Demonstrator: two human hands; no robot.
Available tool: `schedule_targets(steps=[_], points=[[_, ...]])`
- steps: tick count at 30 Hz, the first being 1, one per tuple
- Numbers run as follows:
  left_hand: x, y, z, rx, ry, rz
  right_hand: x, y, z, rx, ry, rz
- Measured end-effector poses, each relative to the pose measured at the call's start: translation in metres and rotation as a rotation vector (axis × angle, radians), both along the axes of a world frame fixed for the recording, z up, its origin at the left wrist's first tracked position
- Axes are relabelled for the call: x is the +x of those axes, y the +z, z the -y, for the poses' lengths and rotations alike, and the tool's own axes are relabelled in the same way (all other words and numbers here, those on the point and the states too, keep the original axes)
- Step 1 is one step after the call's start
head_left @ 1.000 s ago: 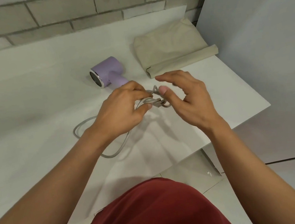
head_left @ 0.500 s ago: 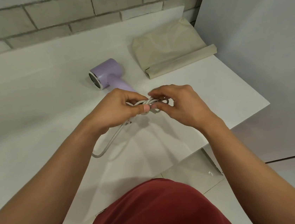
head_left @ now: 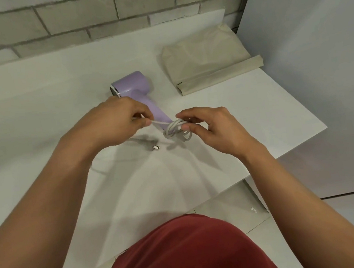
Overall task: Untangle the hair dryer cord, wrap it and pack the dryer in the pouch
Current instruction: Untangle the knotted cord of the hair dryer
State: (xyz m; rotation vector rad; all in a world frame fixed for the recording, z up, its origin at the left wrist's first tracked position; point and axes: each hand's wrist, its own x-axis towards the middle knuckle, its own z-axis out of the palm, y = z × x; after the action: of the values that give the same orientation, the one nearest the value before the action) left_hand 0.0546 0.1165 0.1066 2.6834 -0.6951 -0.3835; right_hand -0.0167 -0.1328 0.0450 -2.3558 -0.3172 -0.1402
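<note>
1. The right hand (head_left: 210,127) pinches a small coil of white cord (head_left: 177,131) between thumb and fingers. It is clamped on the loops, seemingly so they cannot spring apart.
2. The left hand (head_left: 113,123) has its fingers curled round a single strand leading out of that coil. The strand runs taut between the two hands, either to draw a tangle loose or to tighten a turn; which cannot be told.
3. Below the hands, the plug (head_left: 156,147) at the cord's end appears to lie on the white worktop (head_left: 36,110), and neither hand holds it.
4. The lilac hair dryer (head_left: 130,85) lies on its side just behind the left hand, with its handle angled toward the coil. The cord likely joins it there, though the hands hide the joint.
5. The beige pouch (head_left: 205,64) lies flat near the worktop's far right corner, well apart from the dryer and apparently set aside for the last step. Packing has not begun, and the cord work looks only partly done.
6. A grey brick wall (head_left: 70,16) backs the worktop.
</note>
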Motion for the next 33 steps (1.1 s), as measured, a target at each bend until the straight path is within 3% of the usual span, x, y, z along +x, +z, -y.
schedule_targets(steps=[3,7,11,13,21,26,33], points=[[0.003,-0.012,0.002,0.044,-0.075,0.162,-0.001,-0.004,0.002,0.032,-0.037,0.019],[0.005,-0.036,0.008,-0.100,-0.080,0.402,-0.004,-0.008,0.006,0.098,-0.096,0.009],[0.004,-0.061,0.015,-0.378,0.014,0.202,-0.005,-0.009,0.011,0.130,-0.166,0.035],[0.005,-0.071,0.016,-0.360,-0.014,0.149,-0.005,-0.009,0.011,0.096,-0.150,0.043],[0.004,-0.079,0.028,-0.205,0.008,0.416,-0.001,-0.011,0.009,0.038,-0.137,0.019],[-0.019,-0.056,0.038,-0.363,-0.033,-0.107,0.002,-0.009,0.009,0.039,-0.167,-0.003],[-0.019,-0.067,0.052,-0.434,0.168,-0.088,0.002,-0.014,0.004,0.046,-0.151,-0.003]])
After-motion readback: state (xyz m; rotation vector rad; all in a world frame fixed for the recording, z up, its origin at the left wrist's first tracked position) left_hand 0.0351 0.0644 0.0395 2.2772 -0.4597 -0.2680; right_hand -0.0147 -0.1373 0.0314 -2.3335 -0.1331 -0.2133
